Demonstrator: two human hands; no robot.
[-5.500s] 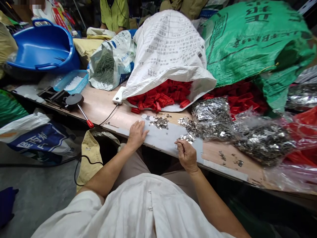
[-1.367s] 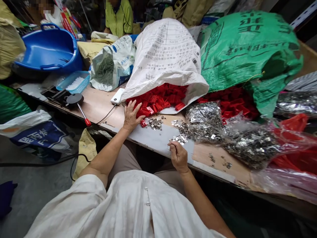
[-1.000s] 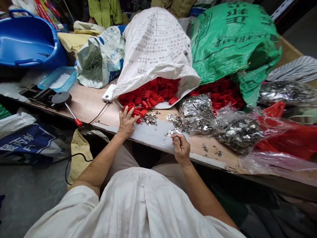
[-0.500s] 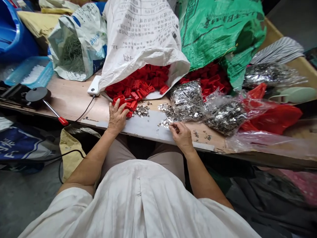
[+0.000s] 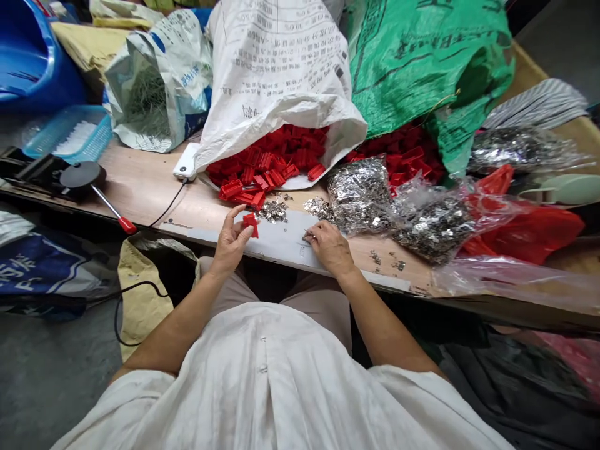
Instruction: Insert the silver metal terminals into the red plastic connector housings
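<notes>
My left hand [image 5: 230,239] holds a small red plastic piece [image 5: 250,222] between thumb and fingers, just above the table's front edge [image 5: 276,247]. My right hand [image 5: 328,245] rests on the pale strip of the table, its fingertips pinched on a small silver metal piece [image 5: 308,235]. A heap of red plastic pieces [image 5: 269,165] spills from a white woven sack [image 5: 281,69] just beyond my left hand. Loose silver metal pieces [image 5: 272,211] lie scattered between the hands.
Clear bags of silver metal pieces [image 5: 360,194] and a green sack [image 5: 422,56] over more red pieces sit to the right. A white charger with cable [image 5: 185,165], a black tool with red-tipped handle [image 5: 84,178], a blue basket [image 5: 65,134] and a blue tub [image 5: 28,56] stand at the left.
My left hand pulled back from the red heap with one red piece in it. My right hand moved left from the silver pile toward the table's front edge.
</notes>
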